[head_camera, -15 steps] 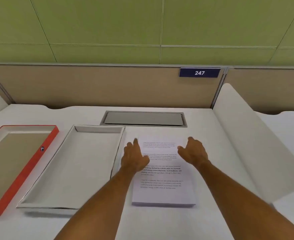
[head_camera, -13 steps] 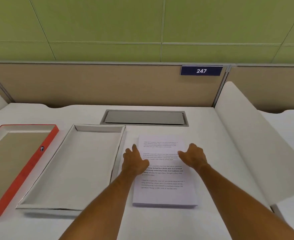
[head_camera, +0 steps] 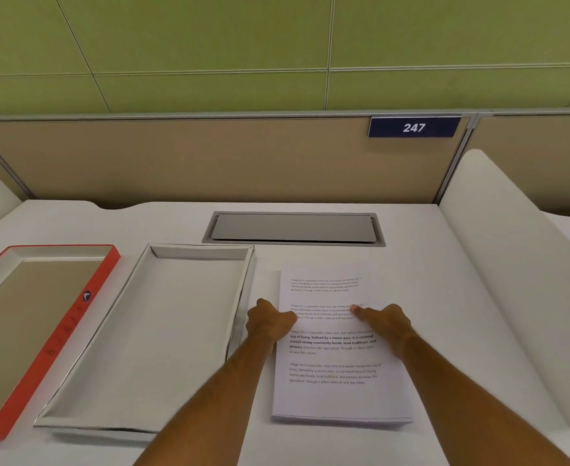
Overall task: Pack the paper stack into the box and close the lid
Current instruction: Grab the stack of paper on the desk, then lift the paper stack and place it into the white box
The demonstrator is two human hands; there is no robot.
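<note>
Desk (head_camera: 411,250): carries all items
Box (head_camera: 162,334): white tray, empty, left of centre, near front edge
Lid (head_camera: 75,317): red-rimmed, off, at left edge
Paper stack (head_camera: 334,395): flat right of box, not packed
Left hand (head_camera: 270,321): curled at stack's left edge, grip possibly forming
Right hand (head_camera: 384,321): on top sheet, fingers loose, holding nothing
Remaining: lift, pack, close

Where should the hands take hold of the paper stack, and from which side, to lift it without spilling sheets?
Probably by its two long edges. The paper stack lies flat, so left hand and right hand should slide fingers under from opposite sides and clamp.
</note>
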